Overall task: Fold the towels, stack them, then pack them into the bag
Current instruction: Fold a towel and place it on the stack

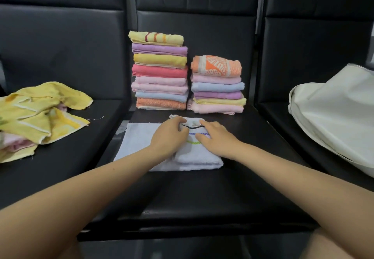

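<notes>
A white towel (139,143) with thin black, purple and green stripes lies on the middle black seat, its right part folded over onto itself. My left hand (170,135) pinches the far folded edge with curled fingers. My right hand (214,137) rests flat on the folded part with fingers spread. Behind them stand two stacks of folded towels: a taller one (159,70) topped by a yellow striped towel, and a shorter one (217,85) topped by an orange patterned towel. A cream bag (336,115) lies on the right seat.
A loose heap of unfolded yellow and pink towels (38,115) covers the left seat. Black padded seat backs (194,4) rise behind the stacks. My bare knees show at the bottom edge.
</notes>
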A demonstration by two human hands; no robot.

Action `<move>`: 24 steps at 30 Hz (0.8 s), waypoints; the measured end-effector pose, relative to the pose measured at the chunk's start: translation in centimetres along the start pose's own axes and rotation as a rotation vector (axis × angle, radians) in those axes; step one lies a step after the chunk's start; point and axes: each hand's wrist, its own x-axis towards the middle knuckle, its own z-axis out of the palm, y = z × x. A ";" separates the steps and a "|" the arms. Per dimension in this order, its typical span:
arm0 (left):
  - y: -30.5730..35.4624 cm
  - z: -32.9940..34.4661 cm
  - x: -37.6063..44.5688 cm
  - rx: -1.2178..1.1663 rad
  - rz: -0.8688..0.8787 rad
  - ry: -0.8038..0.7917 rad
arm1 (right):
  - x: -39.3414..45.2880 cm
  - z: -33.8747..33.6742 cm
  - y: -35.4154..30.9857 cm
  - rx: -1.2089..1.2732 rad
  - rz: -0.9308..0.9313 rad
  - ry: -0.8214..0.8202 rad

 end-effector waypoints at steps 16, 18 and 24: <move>-2.6 0.8 -0.2 0.529 0.015 -0.181 | 0.7 0.8 -0.2 0.400 0.109 0.132; -2.3 0.5 0.1 0.469 0.016 -0.177 | 0.9 0.4 -0.6 0.637 0.218 0.181; -1.6 0.0 0.6 0.331 -0.027 -0.172 | 0.6 -1.6 -0.7 1.074 0.458 -0.118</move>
